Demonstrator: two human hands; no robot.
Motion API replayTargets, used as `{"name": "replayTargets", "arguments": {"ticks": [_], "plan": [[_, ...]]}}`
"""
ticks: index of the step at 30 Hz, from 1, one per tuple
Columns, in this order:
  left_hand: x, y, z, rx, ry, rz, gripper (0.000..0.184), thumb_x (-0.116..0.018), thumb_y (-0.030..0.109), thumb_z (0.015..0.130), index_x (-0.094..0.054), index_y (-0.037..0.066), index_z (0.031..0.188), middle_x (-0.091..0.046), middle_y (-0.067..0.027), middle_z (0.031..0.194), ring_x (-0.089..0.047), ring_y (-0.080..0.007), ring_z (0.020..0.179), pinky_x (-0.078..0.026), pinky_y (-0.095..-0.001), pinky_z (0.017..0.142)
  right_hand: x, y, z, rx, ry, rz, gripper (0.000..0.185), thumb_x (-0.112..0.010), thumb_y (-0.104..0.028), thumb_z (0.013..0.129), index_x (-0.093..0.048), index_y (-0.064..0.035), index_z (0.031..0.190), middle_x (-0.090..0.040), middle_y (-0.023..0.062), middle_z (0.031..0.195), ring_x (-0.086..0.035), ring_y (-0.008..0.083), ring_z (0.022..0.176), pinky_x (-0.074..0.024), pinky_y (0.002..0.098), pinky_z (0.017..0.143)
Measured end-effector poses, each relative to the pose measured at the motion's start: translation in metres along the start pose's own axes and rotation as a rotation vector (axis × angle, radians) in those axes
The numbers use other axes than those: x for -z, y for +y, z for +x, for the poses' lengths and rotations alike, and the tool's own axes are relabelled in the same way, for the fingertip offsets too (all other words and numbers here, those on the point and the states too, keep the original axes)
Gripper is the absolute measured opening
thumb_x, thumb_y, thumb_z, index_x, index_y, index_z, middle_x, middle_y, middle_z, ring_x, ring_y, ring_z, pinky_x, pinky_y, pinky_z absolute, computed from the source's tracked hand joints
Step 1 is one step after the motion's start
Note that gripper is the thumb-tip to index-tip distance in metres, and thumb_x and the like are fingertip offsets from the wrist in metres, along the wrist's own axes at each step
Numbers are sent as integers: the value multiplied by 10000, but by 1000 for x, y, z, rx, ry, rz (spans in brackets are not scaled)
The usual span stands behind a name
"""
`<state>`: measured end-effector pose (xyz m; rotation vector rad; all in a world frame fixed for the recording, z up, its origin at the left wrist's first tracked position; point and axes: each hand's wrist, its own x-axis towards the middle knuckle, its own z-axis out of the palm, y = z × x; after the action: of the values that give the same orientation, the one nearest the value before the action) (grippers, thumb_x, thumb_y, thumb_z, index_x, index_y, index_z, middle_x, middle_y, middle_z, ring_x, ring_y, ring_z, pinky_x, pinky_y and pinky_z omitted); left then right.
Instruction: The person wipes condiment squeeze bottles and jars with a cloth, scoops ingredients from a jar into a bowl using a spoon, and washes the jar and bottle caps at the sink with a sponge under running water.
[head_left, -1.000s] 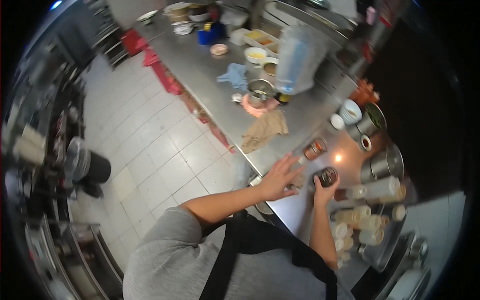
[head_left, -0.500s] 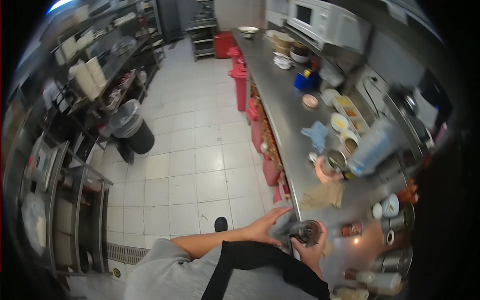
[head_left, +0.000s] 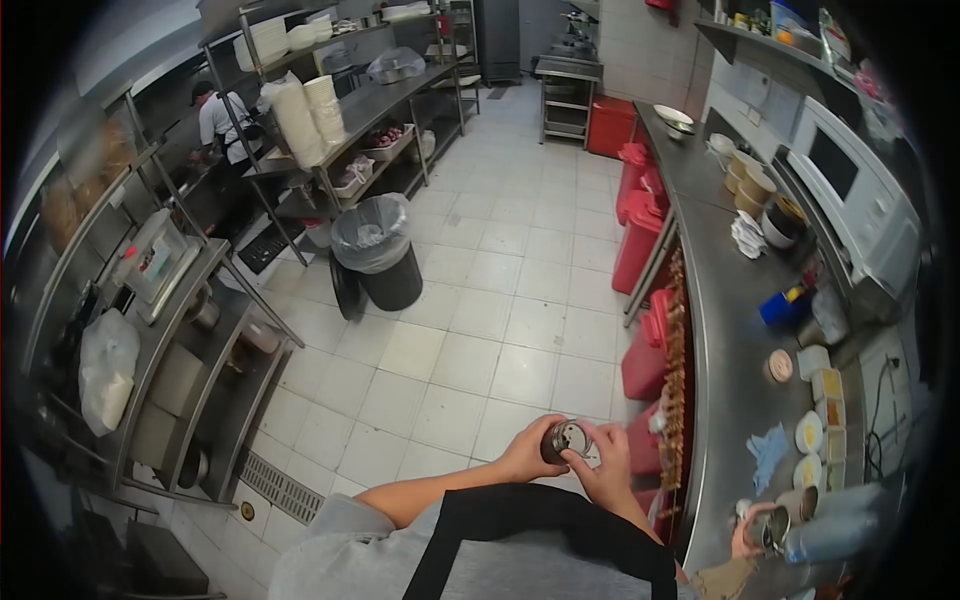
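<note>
A small dark jar (head_left: 566, 440) with a light, spotted top is held in front of my body, above the tiled floor. My left hand (head_left: 528, 452) wraps round its left side. On the other side, my right hand (head_left: 607, 464) grips the jar, with its thumb and fingers at the top edge. What is inside the jar cannot be made out.
A steel counter (head_left: 735, 370) along the right bears a blue cloth (head_left: 767, 457), bowls and a microwave (head_left: 850, 180). Red bins (head_left: 640, 240) stand beneath it. A lined trash bin (head_left: 385, 265) is on the floor. A person (head_left: 225, 122) stands at the far left.
The view has swung left, away from the counter. The jar, earlier in my right hand over the counter, is now over the floor, and my left hand has closed on it too.
</note>
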<state>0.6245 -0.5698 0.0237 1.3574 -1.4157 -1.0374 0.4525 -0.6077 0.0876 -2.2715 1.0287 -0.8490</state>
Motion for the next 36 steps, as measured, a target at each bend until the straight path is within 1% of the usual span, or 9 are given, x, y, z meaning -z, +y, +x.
{"name": "replayTargets", "arguments": {"ticks": [1,4,7,14,18,22,26,31,36], "plan": [[9,-7,13,-7,30,15,776,-820,188,585,-430,68,1246,-519,-143,1189,-531,-295,1108,-435,-367,940,-10,8,18,33,30,49,315,-770,-169,700,-677,-75,985,-549,93,820,-564,226,794,-459,325,689],[39,-24,63,-72,98,130,740,-844,236,606,-454,68,1212,-567,-115,1110,-570,-226,1034,-461,-333,883,-28,38,74,120,-31,130,206,-729,-170,745,-686,-98,933,-564,79,730,-545,229,662,-451,334,596],[65,-37,123,-31,157,106,757,-847,213,606,-436,66,1224,-573,-110,1105,-572,-211,1037,-462,-327,881,-28,62,141,26,-184,252,154,-706,-154,773,-683,-81,907,-582,87,719,-553,226,600,-452,319,567],[134,-46,284,-18,213,7,774,-838,142,581,-423,71,1230,-576,-105,1110,-576,-197,1029,-459,-311,882,-22,123,351,314,-295,332,130,-670,-90,809,-672,-72,937,-592,98,720,-570,219,622,-450,299,580],[189,-55,375,-63,453,-19,783,-836,105,579,-417,68,1239,-570,-95,1109,-572,-194,1023,-457,-309,889,-8,124,478,642,-350,258,149,-675,-93,788,-649,-70,932,-590,93,742,-575,261,685,-469,348,593],[266,-58,455,-158,518,108,808,-837,88,578,-391,62,1252,-551,-91,1129,-550,-188,1053,-454,-319,903,-27,126,595,912,-209,243,180,-698,-67,735,-656,-74,910,-573,52,709,-548,229,640,-458,338,546],[335,-52,537,-125,448,-65,807,-817,37,588,-368,71,1257,-522,-81,1155,-524,-173,1089,-457,-314,918,-78,149,699,834,-293,188,189,-701,-71,733,-637,-61,911,-573,56,730,-546,235,662,-453,345,555],[407,-66,640,-78,225,-254,826,-797,10,597,-338,86,1279,-515,-56,1148,-508,-149,1098,-450,-309,929,-74,154,812,780,-290,293,173,-700,-61,735,-634,-63,895,-581,56,755,-557,239,707,-461,339,589],[450,-83,750,-60,-3,-173,840,-791,-5,564,-361,88,1280,-524,-42,1142,-503,-158,1093,-415,-318,948,-105,215,916,777,-362,312,161,-702,-66,741,-647,-67,892,-585,63,760,-561,234,713,-459,333,604]]}}
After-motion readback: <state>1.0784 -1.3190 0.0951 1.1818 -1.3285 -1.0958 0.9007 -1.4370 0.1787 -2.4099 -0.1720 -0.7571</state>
